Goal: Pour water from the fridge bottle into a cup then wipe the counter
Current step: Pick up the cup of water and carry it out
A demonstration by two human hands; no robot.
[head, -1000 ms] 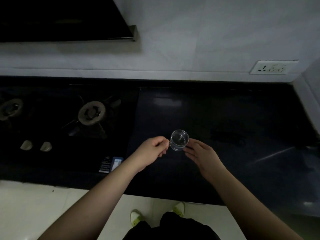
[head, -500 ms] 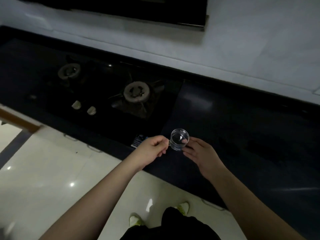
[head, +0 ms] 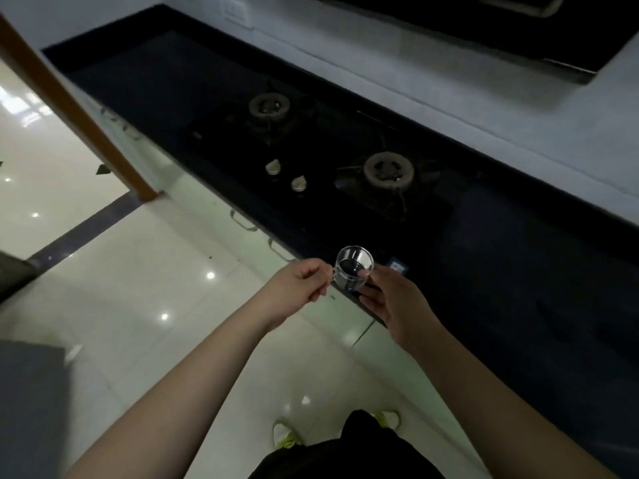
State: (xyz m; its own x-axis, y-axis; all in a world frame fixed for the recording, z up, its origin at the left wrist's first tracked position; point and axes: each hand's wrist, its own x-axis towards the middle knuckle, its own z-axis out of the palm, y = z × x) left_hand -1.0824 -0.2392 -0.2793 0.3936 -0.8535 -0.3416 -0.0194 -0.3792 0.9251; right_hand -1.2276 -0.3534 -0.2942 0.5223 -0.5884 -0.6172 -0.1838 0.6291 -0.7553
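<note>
Clear glass cup (head: 353, 268) held upright at counter (head: 518, 271) edge, left hand (head: 299, 290) pinching its handle, right hand (head: 392, 300) cradling its side, stove (head: 345, 174) beyond

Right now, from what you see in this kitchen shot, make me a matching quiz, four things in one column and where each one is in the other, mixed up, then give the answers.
Things:
1. cup
2. knobs
3. socket
4. shoes

Places:
A. on the wall, at the far end of the counter
B. on the floor, at the bottom of the view
C. held between the left hand and the right hand, at the counter's front edge
D. on the stove, in front, between the two burners

Pairs: 1-C, 2-D, 3-A, 4-B
</note>
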